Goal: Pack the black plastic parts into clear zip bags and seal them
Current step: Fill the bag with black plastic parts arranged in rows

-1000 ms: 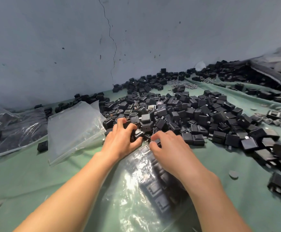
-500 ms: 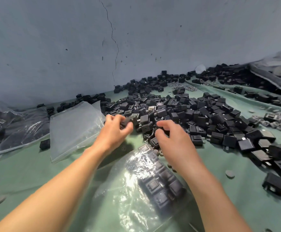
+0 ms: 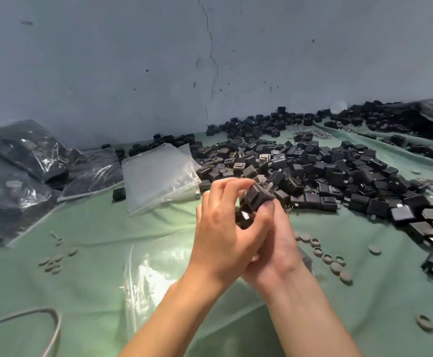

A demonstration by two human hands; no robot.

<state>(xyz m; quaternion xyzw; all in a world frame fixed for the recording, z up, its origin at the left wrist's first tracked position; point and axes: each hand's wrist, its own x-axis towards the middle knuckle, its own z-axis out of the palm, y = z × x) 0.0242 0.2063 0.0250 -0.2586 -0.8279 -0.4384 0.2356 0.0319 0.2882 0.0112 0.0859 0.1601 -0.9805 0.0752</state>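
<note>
My left hand (image 3: pixel 223 228) and my right hand (image 3: pixel 279 243) are pressed together above the green sheet, cupping a small cluster of black plastic parts (image 3: pixel 255 199) between their fingers. A large heap of loose black parts (image 3: pixel 326 166) lies just beyond the hands and spreads to the right. Under my forearms lies a clear zip bag (image 3: pixel 153 274), glossy and crumpled; its contents are hidden by my arms. A stack of empty clear zip bags (image 3: pixel 156 173) rests to the left of the heap.
Filled dark bags (image 3: pixel 24 171) pile up at the far left by the grey wall (image 3: pixel 210 60). Small grey discs (image 3: pixel 331 258) and rings dot the green sheet (image 3: pixel 81 292) on both sides. A grey cable loop (image 3: pixel 42 320) lies at bottom left. One lone black part (image 3: pixel 119 194) sits by the empty bags.
Both hands have lifted off the heap and come together toward me, now holding a cluster of black parts. The view has shifted back, showing more of the sheet.
</note>
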